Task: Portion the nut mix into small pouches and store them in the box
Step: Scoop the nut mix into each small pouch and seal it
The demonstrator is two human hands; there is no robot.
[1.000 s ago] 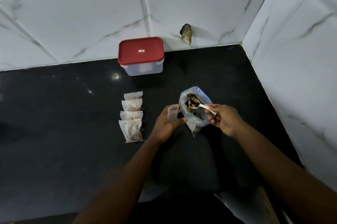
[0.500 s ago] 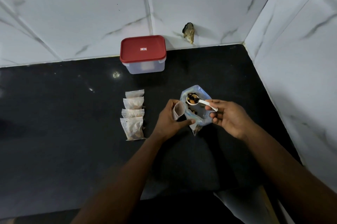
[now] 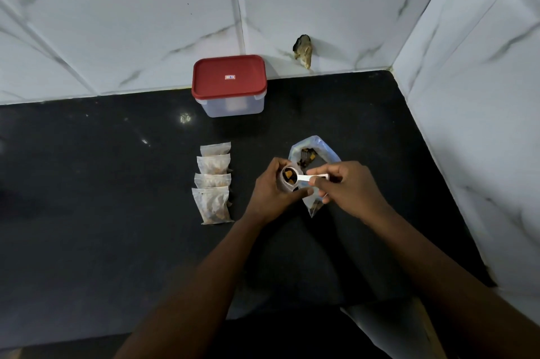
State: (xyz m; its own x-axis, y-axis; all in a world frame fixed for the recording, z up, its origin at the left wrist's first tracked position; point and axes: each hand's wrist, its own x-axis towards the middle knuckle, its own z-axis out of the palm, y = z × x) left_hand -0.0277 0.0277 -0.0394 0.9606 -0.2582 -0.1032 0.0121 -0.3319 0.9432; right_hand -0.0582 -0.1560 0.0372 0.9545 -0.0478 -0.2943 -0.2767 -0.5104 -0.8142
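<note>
My left hand [image 3: 270,193] holds a small clear pouch [image 3: 285,187] with its mouth held open. My right hand [image 3: 349,189] grips a white scoop [image 3: 304,178] loaded with nuts; its bowl sits right at the pouch's mouth. Behind both hands lies the open plastic bag of nut mix [image 3: 314,154]. Several filled pouches [image 3: 212,183] lie in an overlapping column to the left of my hands. A clear box with a red lid [image 3: 229,85], lid on, stands at the back against the wall.
The black countertop [image 3: 87,198] ends at white marble-tiled walls behind and to the right [image 3: 482,124]. A chipped hole [image 3: 304,50] marks the back wall near the box. The counter's front edge runs under my forearms.
My right hand lifted the loaded scoop out of the nut bag and moved it left to the pouch mouth. My left hand tilted the pouch open toward the scoop.
</note>
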